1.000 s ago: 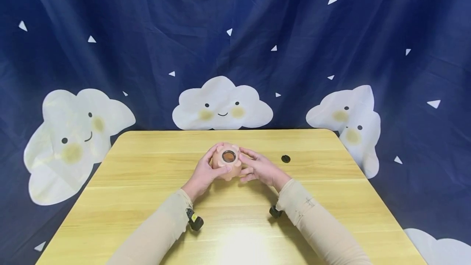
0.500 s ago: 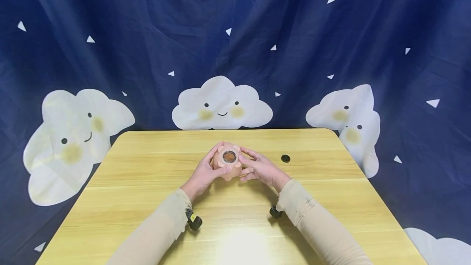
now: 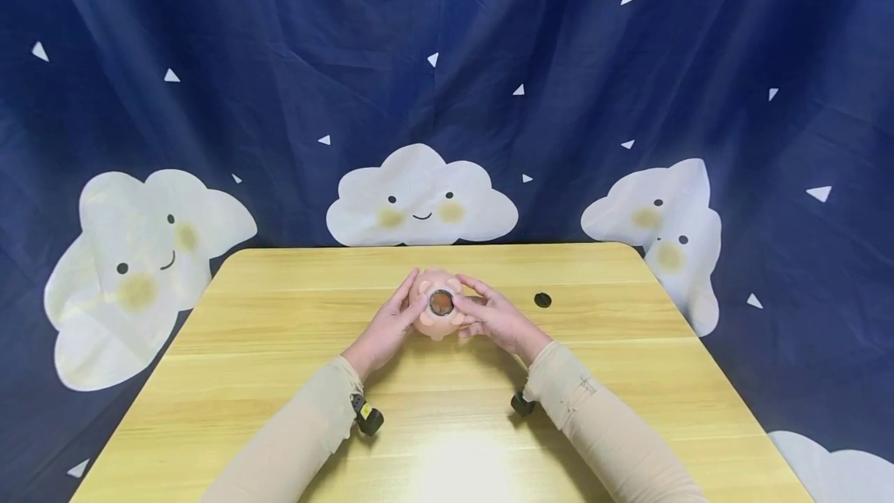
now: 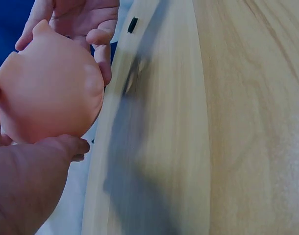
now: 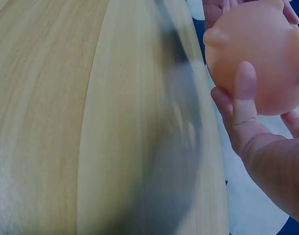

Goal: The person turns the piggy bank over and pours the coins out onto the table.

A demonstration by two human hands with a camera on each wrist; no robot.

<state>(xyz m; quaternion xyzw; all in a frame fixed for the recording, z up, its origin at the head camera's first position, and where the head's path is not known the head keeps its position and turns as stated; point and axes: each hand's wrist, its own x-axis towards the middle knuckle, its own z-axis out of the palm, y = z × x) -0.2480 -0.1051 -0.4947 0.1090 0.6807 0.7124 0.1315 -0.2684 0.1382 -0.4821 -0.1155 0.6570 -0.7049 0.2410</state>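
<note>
Both hands hold a round pink piggy bank (image 3: 436,324) over the middle of the table, its underside with stubby feet and a round dark-rimmed hole turned toward the head camera. My left hand (image 3: 388,329) grips its left side, thumb near the hole. On the other side my right hand (image 3: 501,321) holds it with the thumb beside the hole's rim and the fingers round the side. The wrist views show the smooth body of the piggy bank (image 4: 54,93) between both hands, with the right thumb (image 5: 245,85) laid against it.
A small round black plug (image 3: 542,300) lies on the wooden table (image 3: 279,348) to the right of the hands. Behind the table's far edge hangs a dark blue curtain (image 3: 293,84) with white clouds. Black wrist cameras (image 3: 369,416) sit under the sleeves.
The piggy bank has turned slightly in the hands, its hole shifting a little right and down. My left thumb has moved up from the lower side to near the hole.
</note>
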